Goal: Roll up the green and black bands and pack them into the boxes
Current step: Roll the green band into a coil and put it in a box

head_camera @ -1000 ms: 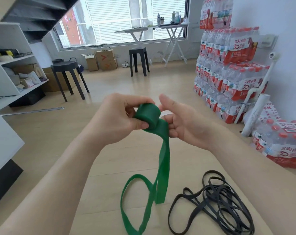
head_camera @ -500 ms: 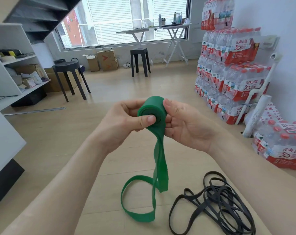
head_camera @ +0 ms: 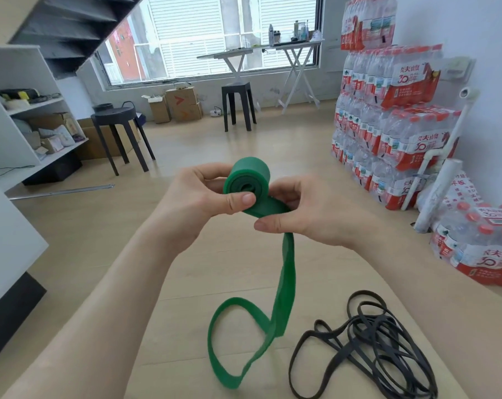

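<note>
A green band (head_camera: 287, 277) is partly wound into a thick roll (head_camera: 248, 178) held at chest height. My left hand (head_camera: 198, 203) grips the roll, thumb across its open end. My right hand (head_camera: 307, 211) pinches the flat strip just below the roll. The loose tail hangs down and loops on the light wooden surface (head_camera: 186, 283). A tangle of thin black bands (head_camera: 367, 349) lies on that surface to the lower right, untouched. No packing box is in view near my hands.
Stacked packs of bottled water (head_camera: 388, 110) line the right wall, more (head_camera: 480, 243) on the floor. Two black stools (head_camera: 120, 133) (head_camera: 238, 108), cardboard boxes (head_camera: 183, 103) under the window, white shelves (head_camera: 28, 116) at left, folding tables (head_camera: 258, 53) at the back.
The roll has grown and turned as my hands wound more band onto it. My right hand shifted from the roll's side to pinch the strip below. The hanging loop has shortened and risen.
</note>
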